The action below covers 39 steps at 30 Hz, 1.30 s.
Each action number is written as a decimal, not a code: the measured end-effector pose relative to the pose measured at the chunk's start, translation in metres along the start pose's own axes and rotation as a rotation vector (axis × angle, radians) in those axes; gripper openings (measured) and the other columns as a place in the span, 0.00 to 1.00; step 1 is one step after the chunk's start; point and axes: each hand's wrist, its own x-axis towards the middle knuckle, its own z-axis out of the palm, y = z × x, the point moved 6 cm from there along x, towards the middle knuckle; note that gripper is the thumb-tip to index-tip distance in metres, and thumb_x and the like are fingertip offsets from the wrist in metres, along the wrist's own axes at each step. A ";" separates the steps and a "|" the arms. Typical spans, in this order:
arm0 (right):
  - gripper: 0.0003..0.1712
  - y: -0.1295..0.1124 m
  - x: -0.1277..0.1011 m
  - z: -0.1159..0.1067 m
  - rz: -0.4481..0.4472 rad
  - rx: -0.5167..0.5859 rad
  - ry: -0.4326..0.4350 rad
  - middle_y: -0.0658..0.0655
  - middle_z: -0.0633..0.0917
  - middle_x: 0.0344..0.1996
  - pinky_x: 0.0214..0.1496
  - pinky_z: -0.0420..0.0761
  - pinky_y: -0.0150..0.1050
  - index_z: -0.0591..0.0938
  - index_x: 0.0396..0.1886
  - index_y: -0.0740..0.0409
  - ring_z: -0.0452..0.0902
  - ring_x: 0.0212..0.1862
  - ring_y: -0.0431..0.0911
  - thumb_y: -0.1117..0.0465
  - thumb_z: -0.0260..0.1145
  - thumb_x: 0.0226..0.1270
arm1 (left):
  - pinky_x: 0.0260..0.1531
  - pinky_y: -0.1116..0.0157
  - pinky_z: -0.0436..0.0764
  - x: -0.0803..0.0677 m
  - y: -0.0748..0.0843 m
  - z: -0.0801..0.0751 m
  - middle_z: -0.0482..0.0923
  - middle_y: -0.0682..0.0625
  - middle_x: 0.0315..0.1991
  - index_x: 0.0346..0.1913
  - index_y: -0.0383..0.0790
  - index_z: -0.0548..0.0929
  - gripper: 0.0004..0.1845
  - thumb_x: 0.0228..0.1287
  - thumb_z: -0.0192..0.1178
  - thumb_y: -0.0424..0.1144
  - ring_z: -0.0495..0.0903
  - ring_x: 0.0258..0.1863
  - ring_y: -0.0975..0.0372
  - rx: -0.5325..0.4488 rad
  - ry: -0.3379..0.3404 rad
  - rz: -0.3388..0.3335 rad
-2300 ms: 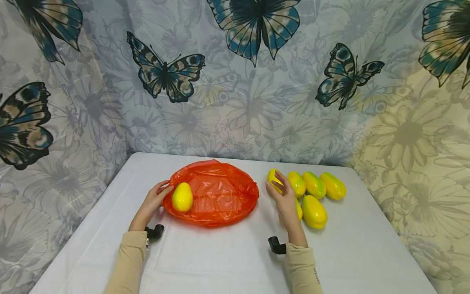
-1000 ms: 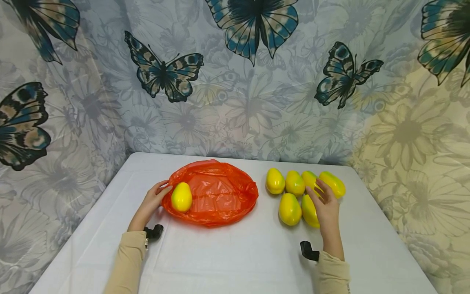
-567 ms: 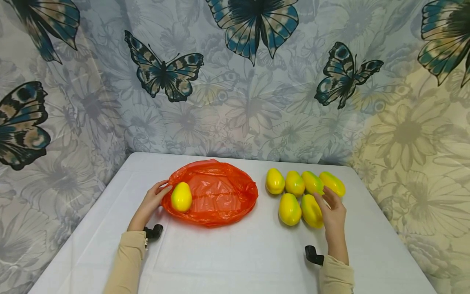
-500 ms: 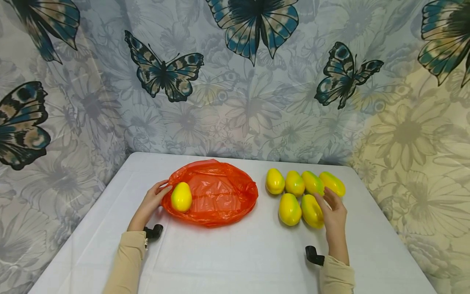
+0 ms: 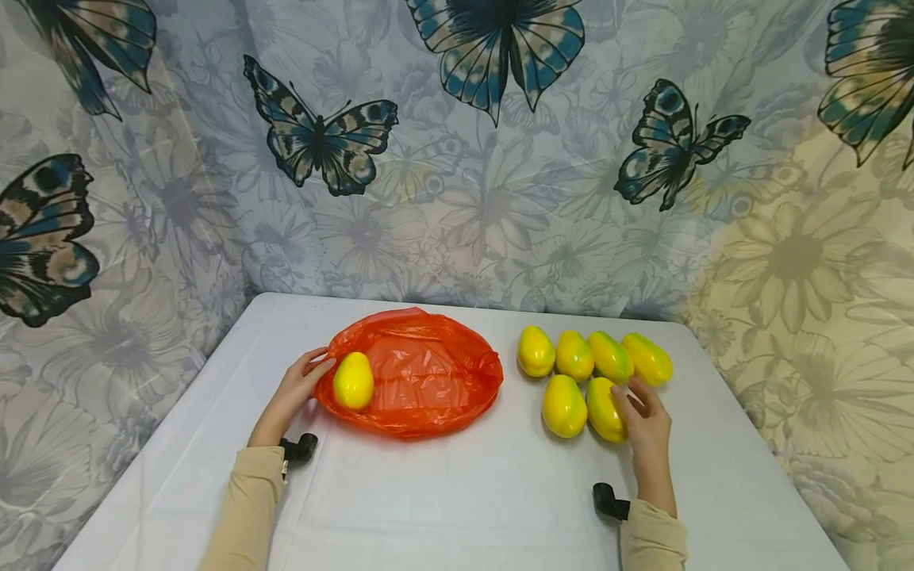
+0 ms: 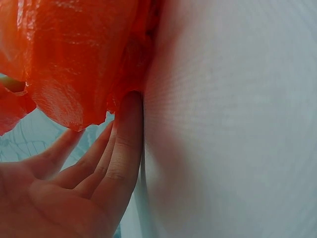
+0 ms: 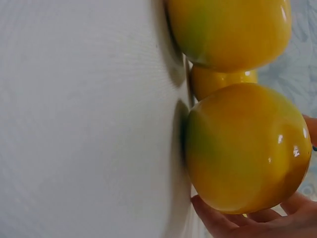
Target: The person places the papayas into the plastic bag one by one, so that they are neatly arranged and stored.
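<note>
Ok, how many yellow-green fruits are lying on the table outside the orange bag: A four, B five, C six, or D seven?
C: the head view shows four fruits in a back row and two in front, one of which the right hand touches; a seventh lies on the orange bag.

The white table (image 5: pixel 457 492) lies bare along its near edge and between the orange bag (image 5: pixel 421 373) and the mangoes (image 5: pixel 593 373), a lane wide enough for a hand. Six mangoes crowd the right side, touching or nearly touching one another, with little room between them. The butterfly curtain (image 5: pixel 457 159) closes off the back and both sides.
</note>
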 end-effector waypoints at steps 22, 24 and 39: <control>0.40 0.003 0.000 0.009 -0.058 -0.080 -0.052 0.57 0.64 0.74 0.77 0.58 0.48 0.64 0.74 0.51 0.57 0.72 0.49 0.42 0.63 0.67 | 0.50 0.66 0.79 0.001 0.000 0.000 0.62 0.33 0.71 0.76 0.40 0.54 0.40 0.71 0.49 0.60 0.70 0.63 0.46 -0.012 -0.005 -0.007; 0.40 0.003 0.000 0.009 -0.057 -0.073 -0.051 0.56 0.64 0.73 0.77 0.57 0.48 0.64 0.74 0.51 0.56 0.72 0.49 0.43 0.63 0.67 | 0.50 0.66 0.79 0.001 0.000 0.000 0.62 0.32 0.71 0.76 0.40 0.54 0.40 0.71 0.49 0.60 0.70 0.63 0.46 -0.009 -0.007 -0.008; 0.34 0.003 -0.002 0.009 -0.049 -0.043 0.003 0.56 0.66 0.73 0.76 0.60 0.46 0.71 0.69 0.51 0.58 0.71 0.48 0.46 0.65 0.67 | 0.41 0.73 0.77 0.000 0.001 0.000 0.63 0.32 0.70 0.76 0.40 0.55 0.40 0.71 0.50 0.60 0.72 0.60 0.49 -0.028 -0.010 0.006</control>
